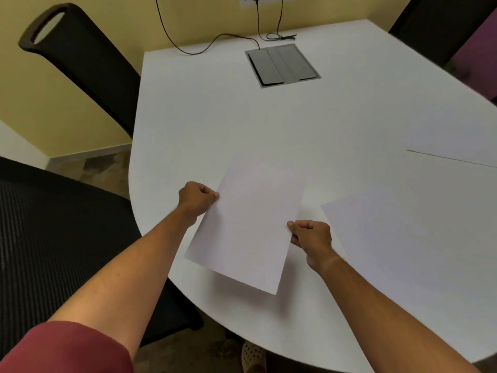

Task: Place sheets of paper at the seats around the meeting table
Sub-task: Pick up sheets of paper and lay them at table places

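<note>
Taking the cable hatch (282,65) as the landmark: bare white table (215,125) is lying open on the near side of it, giving a hand free passage; nearer still, a held sheet (247,227) is hanging over the table's edge; a second sheet (403,238) is lying to the near right; cables (215,43) are trailing just behind the hatch; a black chair (80,65) is standing to its left.

sleeve (67,348): short, dark red | forearms bare | shoe (252,356): pale, dotted
</note>
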The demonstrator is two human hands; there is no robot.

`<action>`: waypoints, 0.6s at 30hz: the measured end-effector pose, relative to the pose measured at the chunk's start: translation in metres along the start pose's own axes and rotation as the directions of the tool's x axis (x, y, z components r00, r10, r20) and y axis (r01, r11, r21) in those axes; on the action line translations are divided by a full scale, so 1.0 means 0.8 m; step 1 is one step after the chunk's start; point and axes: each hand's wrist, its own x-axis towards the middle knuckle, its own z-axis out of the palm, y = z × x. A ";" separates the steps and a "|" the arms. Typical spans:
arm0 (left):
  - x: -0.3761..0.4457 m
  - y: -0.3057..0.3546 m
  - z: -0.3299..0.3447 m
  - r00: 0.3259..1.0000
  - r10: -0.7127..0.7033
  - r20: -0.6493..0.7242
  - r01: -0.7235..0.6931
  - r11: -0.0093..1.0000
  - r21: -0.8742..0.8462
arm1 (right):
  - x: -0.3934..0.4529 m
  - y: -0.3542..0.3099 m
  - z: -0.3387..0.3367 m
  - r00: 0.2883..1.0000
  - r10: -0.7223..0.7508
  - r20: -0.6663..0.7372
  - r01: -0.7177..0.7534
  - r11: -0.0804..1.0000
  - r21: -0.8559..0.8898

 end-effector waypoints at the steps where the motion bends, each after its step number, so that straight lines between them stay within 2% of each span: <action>1: 0.015 0.000 -0.004 1.000 0.003 0.013 -0.004 1.000 0.022 | 0.005 0.001 0.010 1.000 0.016 0.005 -0.016 1.000 0.008; 9: 0.122 -0.017 -0.022 0.997 0.036 0.071 -0.048 0.986 0.162 | 0.048 0.017 0.086 0.986 0.154 0.067 -0.158 0.985 0.066; 18: 0.210 -0.043 -0.009 0.996 0.031 0.080 -0.051 0.965 0.257 | 0.077 0.041 0.151 0.954 0.298 0.037 -0.300 0.946 0.124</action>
